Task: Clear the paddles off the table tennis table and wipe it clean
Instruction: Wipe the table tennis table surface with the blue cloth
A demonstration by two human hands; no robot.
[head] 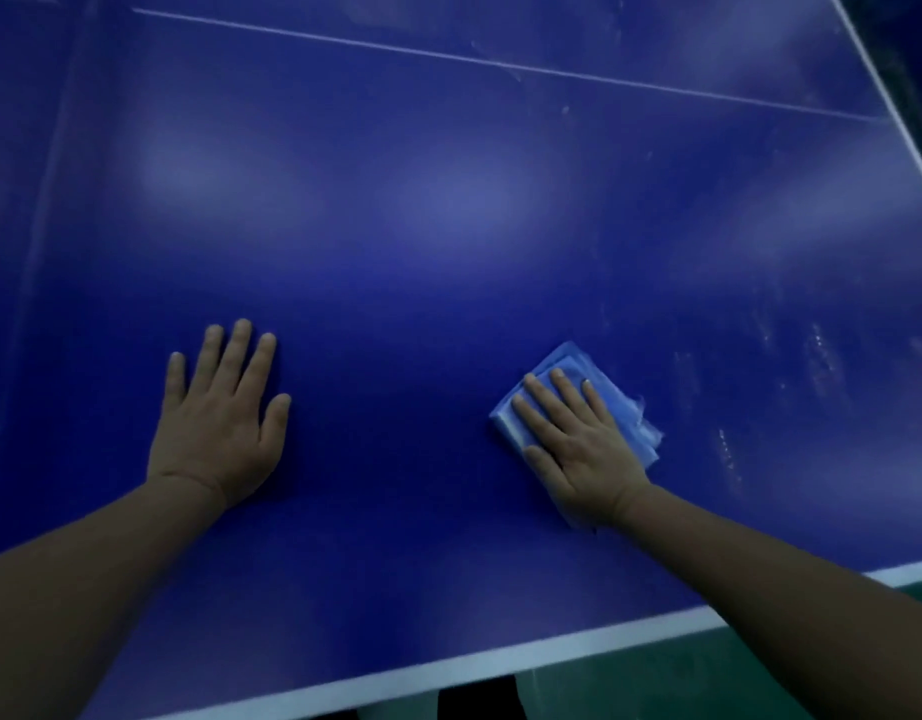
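Note:
The blue table tennis table (448,210) fills the view. My right hand (573,439) lies flat, fingers together, pressing a folded light-blue cloth (568,363) onto the table at the right. My left hand (220,413) rests palm down on the bare surface at the left, fingers slightly spread and holding nothing. No paddles are in view.
A white stripe marks the table's near edge (500,662), with green floor (760,678) beyond it at bottom right. A thin white centre line (500,65) crosses the far part. Pale smudges and streaks (822,356) show right of the cloth. The right edge (885,85) runs diagonally.

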